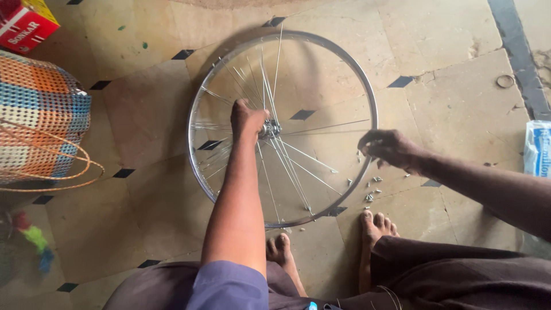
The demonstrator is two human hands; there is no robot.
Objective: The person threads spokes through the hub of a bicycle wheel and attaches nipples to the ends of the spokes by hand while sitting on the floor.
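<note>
Head view of the person's own body. Left hand (247, 117) and right hand (390, 148): both bare, without rings, watch or gloves. Left arm: uncovered from the wrist up to a short sleeve (229, 285) of soft bluish-purple cloth. Right arm: uncovered as far as the frame edge. Lower body: loose dark brown garment (453, 275), lightly creased. Feet (376, 227): bare, no footwear.

Beige stone tile floor (155, 109), small dark diamond insets; woven plastic basket (37, 115) at left.
</note>
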